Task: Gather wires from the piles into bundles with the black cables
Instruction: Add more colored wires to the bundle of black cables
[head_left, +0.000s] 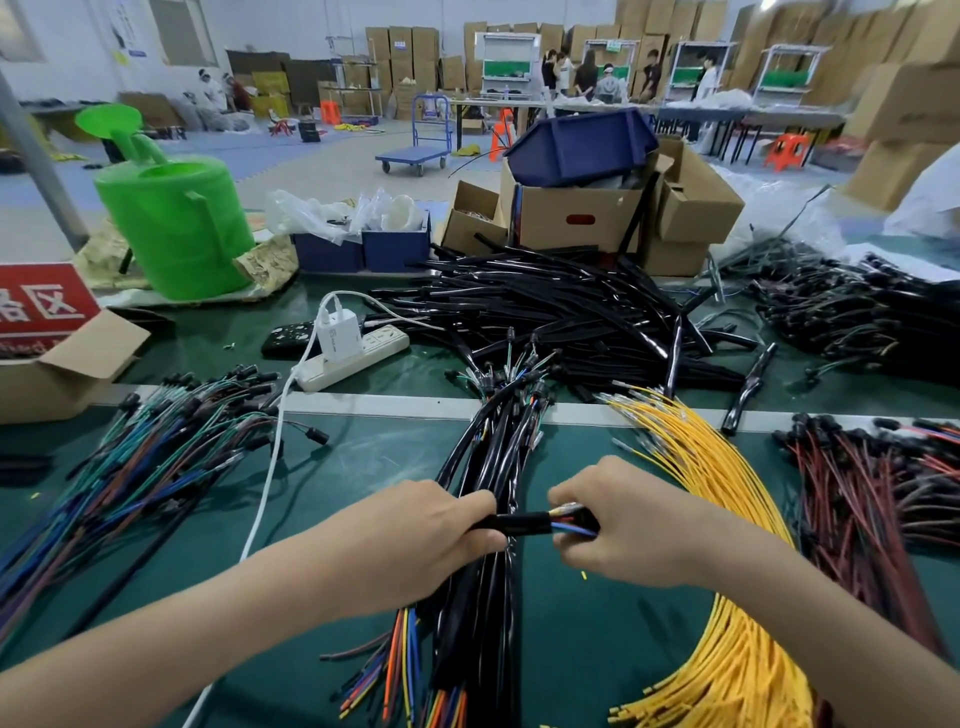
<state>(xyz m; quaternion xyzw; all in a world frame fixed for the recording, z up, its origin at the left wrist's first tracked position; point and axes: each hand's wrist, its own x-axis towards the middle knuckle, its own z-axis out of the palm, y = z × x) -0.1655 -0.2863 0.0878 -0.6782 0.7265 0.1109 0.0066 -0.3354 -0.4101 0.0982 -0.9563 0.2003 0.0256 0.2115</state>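
Head camera: at centre frame a worker's left hand (415, 540) grips a black cable (519, 522) crosswise while the right hand (623, 525) pinches coloured wires (571, 521) at its open end, apparently steadying the sleeve for threading. Finished bundles (493, 447) lie beneath, with the spare black tubing (545, 306) at twelve o'clock and yellow wires (717, 493) at four, within reach.

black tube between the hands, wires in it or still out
In: coloured wires stick out of the right end of the black tube, pinched by the right hand; the left hand grips its other end.
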